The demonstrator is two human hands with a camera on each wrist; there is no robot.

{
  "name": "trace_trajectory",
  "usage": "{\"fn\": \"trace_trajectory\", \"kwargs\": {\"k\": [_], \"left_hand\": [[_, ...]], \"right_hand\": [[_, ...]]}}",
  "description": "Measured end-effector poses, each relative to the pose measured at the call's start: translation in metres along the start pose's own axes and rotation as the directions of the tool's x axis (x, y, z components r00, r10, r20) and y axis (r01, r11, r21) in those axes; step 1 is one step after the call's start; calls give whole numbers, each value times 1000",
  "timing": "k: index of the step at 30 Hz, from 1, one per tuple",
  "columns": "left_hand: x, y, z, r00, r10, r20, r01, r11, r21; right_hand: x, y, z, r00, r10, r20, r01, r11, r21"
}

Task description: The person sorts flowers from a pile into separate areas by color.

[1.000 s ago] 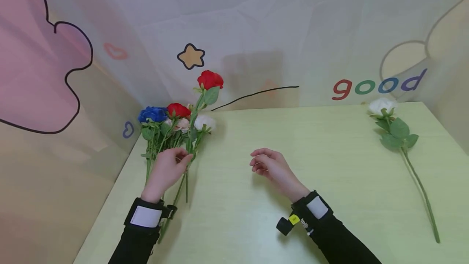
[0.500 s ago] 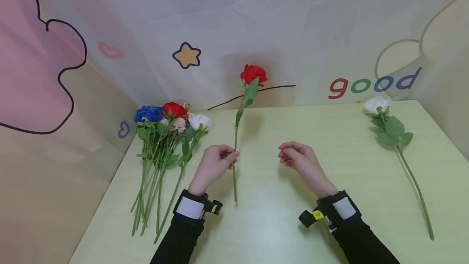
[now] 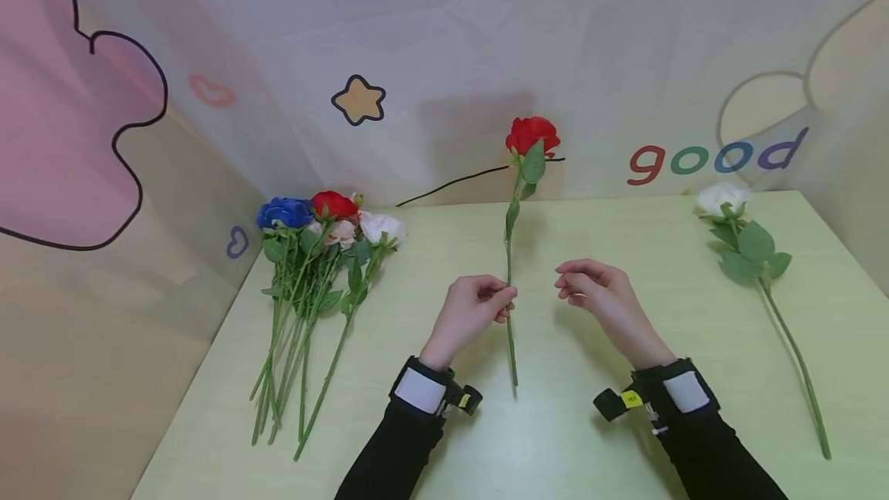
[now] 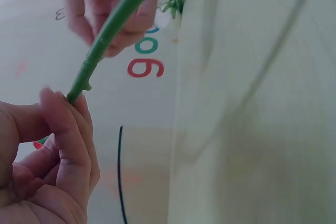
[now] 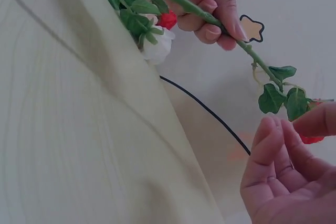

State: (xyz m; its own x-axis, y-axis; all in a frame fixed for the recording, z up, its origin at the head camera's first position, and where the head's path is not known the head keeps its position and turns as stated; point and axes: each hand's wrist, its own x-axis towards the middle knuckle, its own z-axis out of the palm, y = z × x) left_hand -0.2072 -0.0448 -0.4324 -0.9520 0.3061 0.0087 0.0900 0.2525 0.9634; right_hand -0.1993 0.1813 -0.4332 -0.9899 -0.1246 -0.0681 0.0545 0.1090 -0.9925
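Note:
A red rose (image 3: 532, 137) with a long green stem is held up over the middle of the table, bloom at the top. My left hand (image 3: 474, 311) pinches its stem between thumb and fingers, below the leaves. In the left wrist view the lower stem (image 4: 113, 27) juts out from the pinching fingertips (image 4: 65, 106). A short way to the right, my right hand (image 3: 611, 303) hovers with loosely bent fingers, apart from the stem and holding nothing. The right wrist view has its fingers (image 5: 268, 150) in front of the rose's leaves (image 5: 272, 98).
Several flowers lie on the table's left: a blue rose (image 3: 283, 213), a red rose (image 3: 335, 205), a pink flower (image 3: 340, 234) and a white rose (image 3: 380, 228). A single white rose (image 3: 748, 249) lies at the right. A printed cloth (image 3: 472, 45) hangs behind the table (image 3: 444, 438).
My left hand has carried the red rose rightward from the flower bunch to the middle and now holds it more upright. My right hand has shifted right, still holding nothing.

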Motion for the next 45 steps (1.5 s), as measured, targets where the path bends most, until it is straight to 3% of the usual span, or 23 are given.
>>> {"fn": "trace_trajectory", "kwargs": {"k": [11, 25, 31, 36, 41, 45], "left_hand": [[-2, -9, 20, 995, -11, 99, 14, 999, -33], [-8, -4, 37, 978, -27, 208, 30, 999, -12], [-9, -6, 42, 975, -18, 223, 22, 1000, -13], [-10, -8, 45, 977, -19, 211, 18, 1000, 8], [-10, -5, 46, 978, -5, 208, -6, 999, 49], [-11, -1, 43, 976, 3, 218, -28, 993, 112]], "right_hand": [[0, -2, 7, 999, -13, 32, 15, 997, -80], [3, -1, 6, 1000, -6, -3, 5, 967, -255], [3, -2, 4, 999, 32, 26, -23, 954, -300], [2, -1, 3, 999, 41, 25, -32, 959, -281], [2, -1, 3, 999, 40, 8, -37, 964, -262], [2, -1, -2, 999, 40, -18, -43, 947, -319]]}}
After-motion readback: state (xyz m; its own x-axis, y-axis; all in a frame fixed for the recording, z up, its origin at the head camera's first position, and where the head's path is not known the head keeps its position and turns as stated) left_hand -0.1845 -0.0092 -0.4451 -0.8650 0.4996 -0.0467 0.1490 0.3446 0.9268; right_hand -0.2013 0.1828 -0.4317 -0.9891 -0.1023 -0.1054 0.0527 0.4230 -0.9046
